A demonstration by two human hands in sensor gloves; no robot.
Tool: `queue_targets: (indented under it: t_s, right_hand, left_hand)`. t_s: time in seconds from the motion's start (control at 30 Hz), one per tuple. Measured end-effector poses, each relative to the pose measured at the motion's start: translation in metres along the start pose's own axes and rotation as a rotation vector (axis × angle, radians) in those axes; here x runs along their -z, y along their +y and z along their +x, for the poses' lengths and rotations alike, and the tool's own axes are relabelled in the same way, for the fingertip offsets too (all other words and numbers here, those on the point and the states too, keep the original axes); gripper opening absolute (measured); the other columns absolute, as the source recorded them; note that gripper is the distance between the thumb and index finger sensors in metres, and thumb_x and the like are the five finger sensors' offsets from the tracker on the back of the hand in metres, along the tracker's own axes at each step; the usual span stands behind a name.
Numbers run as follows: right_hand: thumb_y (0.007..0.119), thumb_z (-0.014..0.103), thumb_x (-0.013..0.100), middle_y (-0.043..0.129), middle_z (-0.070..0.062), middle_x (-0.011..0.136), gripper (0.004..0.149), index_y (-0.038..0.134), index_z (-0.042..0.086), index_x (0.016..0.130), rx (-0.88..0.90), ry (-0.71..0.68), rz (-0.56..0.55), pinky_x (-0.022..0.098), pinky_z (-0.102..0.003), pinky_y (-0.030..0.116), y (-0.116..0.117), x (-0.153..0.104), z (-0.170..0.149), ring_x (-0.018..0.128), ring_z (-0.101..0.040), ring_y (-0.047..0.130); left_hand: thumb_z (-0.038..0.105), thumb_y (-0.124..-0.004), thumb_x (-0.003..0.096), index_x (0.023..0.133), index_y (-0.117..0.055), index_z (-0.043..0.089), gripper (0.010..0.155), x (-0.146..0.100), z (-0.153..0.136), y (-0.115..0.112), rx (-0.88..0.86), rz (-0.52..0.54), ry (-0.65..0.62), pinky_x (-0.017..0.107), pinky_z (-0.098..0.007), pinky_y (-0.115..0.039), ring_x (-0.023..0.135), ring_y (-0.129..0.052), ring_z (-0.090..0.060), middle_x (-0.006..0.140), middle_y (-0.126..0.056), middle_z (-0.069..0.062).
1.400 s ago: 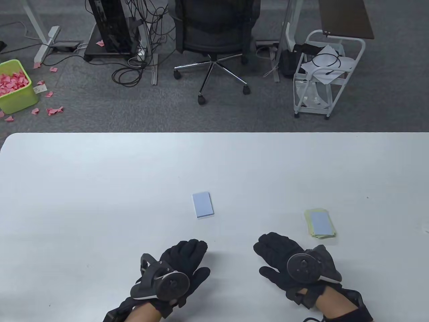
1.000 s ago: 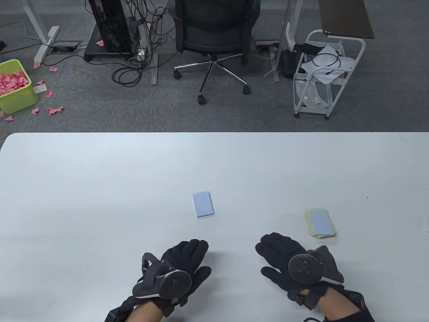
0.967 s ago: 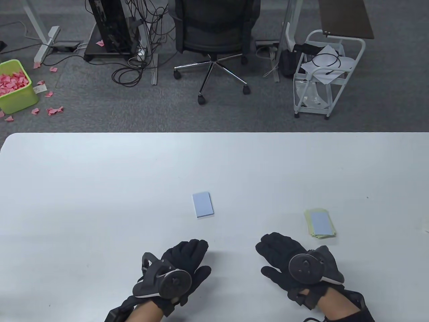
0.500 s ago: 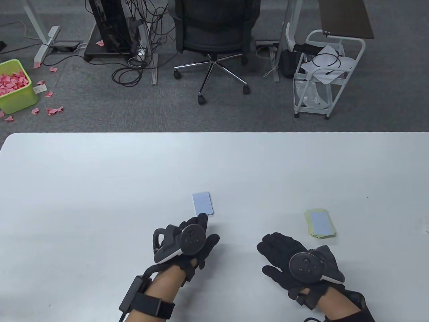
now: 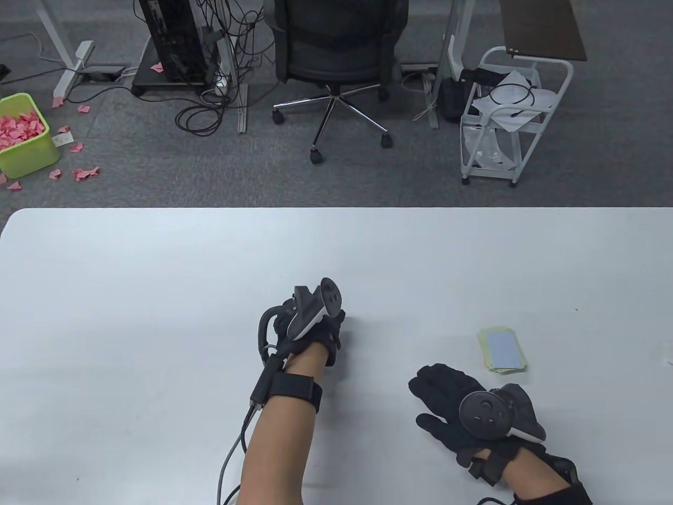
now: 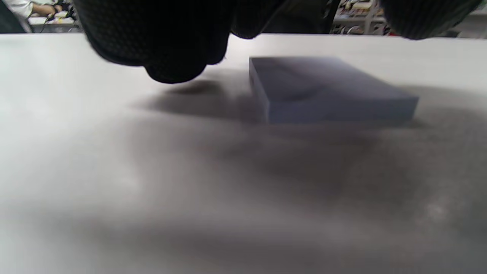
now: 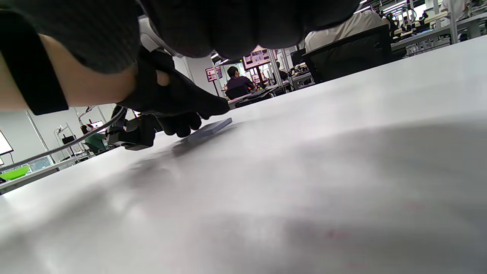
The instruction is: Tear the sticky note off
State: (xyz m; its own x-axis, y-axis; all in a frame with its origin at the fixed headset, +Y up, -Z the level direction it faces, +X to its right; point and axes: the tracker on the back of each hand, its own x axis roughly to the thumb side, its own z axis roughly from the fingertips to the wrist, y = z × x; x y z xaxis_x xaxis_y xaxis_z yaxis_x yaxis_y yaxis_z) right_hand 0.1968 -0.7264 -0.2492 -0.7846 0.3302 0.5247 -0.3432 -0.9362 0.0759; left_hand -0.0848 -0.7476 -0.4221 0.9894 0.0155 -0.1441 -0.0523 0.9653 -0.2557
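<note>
The blue sticky note pad (image 6: 323, 87) lies flat on the white table (image 5: 157, 294). In the table view my left hand (image 5: 315, 322) covers it. In the left wrist view my fingers (image 6: 171, 57) hang just above and to the left of the pad, one fingertip close to the table beside it, and they grip nothing. The right wrist view shows the left hand (image 7: 179, 102) stretched over the near end of the pad (image 7: 213, 127). My right hand (image 5: 441, 389) rests palm down on the table, fingers spread, empty.
A small stack of loose notes (image 5: 502, 351), blue on yellow, lies right of my right hand. Beyond the table's far edge stand an office chair (image 5: 336, 58), a white cart (image 5: 505, 115) and a green bin (image 5: 23, 137) of pink paper.
My left hand has moved forward from the table's front onto the blue pad and now hides it in the table view. My right hand has barely shifted.
</note>
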Motion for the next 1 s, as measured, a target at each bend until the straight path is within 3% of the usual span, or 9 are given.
queue_targets:
  t_s: [0.07, 0.13, 0.23, 0.37, 0.47, 0.63, 1.0]
  right_hand:
    - [0.078, 0.055, 0.044, 0.057, 0.0, 0.105, 0.062, 0.06, 0.027, 0.097, 0.003, 0.006, -0.001, 0.072, -0.05, 0.054, -0.001, 0.0, -0.001, 0.099, -0.033, 0.059]
    - [0.078, 0.055, 0.044, 0.057, 0.0, 0.105, 0.062, 0.06, 0.027, 0.097, 0.008, 0.009, -0.001, 0.072, -0.05, 0.054, 0.0, 0.0, -0.002, 0.099, -0.033, 0.059]
    - [0.078, 0.054, 0.044, 0.057, 0.0, 0.105, 0.062, 0.06, 0.027, 0.097, 0.009, 0.014, 0.006, 0.072, -0.05, 0.054, 0.001, 0.0, -0.003, 0.099, -0.033, 0.059]
    - [0.078, 0.055, 0.044, 0.057, 0.0, 0.105, 0.062, 0.06, 0.027, 0.097, 0.008, 0.017, 0.018, 0.072, -0.05, 0.054, 0.002, 0.001, -0.004, 0.099, -0.033, 0.059]
    - [0.078, 0.055, 0.044, 0.057, 0.0, 0.105, 0.062, 0.06, 0.027, 0.097, 0.012, 0.019, 0.021, 0.072, -0.05, 0.054, 0.002, 0.001, -0.004, 0.099, -0.033, 0.059]
    - [0.078, 0.055, 0.044, 0.058, 0.0, 0.105, 0.062, 0.06, 0.027, 0.097, 0.043, 0.028, 0.025, 0.072, -0.05, 0.054, 0.004, 0.002, -0.006, 0.099, -0.033, 0.059]
    - [0.077, 0.055, 0.044, 0.058, -0.001, 0.105, 0.062, 0.06, 0.027, 0.097, 0.155, 0.06, 0.011, 0.071, -0.05, 0.056, 0.003, 0.002, -0.009, 0.098, -0.033, 0.061]
  left_hand:
    - [0.07, -0.074, 0.0551, 0.111, -0.058, -0.008, 0.097, 0.003, 0.007, 0.0, 0.057, 0.066, 0.009, 0.052, -0.057, -0.078, 0.072, -0.085, -0.052, 0.099, -0.074, -0.031]
    - [0.066, -0.08, 0.0528, 0.11, -0.061, -0.007, 0.095, 0.005, 0.013, -0.001, 0.119, 0.065, 0.026, 0.052, -0.055, -0.08, 0.071, -0.087, -0.049, 0.098, -0.077, -0.028]
    - [0.056, -0.088, 0.052, 0.108, -0.063, -0.006, 0.087, 0.005, 0.016, 0.002, 0.031, 0.086, 0.0, 0.051, -0.054, -0.081, 0.07, -0.089, -0.047, 0.096, -0.079, -0.027]
    - [0.049, -0.086, 0.0541, 0.109, -0.054, -0.011, 0.088, 0.002, 0.016, 0.002, 0.085, 0.025, -0.062, 0.054, -0.056, -0.079, 0.074, -0.086, -0.049, 0.1, -0.072, -0.03]
    - [0.051, -0.086, 0.054, 0.108, -0.054, -0.011, 0.088, -0.008, 0.01, 0.0, 0.094, 0.048, -0.131, 0.053, -0.055, -0.079, 0.072, -0.087, -0.047, 0.098, -0.073, -0.029]
    - [0.054, -0.084, 0.055, 0.108, -0.055, -0.01, 0.088, -0.042, -0.001, 0.002, 0.062, 0.148, -0.281, 0.052, -0.054, -0.08, 0.071, -0.088, -0.045, 0.098, -0.074, -0.028]
    - [0.055, -0.082, 0.0562, 0.11, -0.052, -0.009, 0.089, -0.157, -0.003, -0.001, 0.049, 0.395, -0.589, 0.053, -0.053, -0.08, 0.074, -0.087, -0.044, 0.1, -0.071, -0.027]
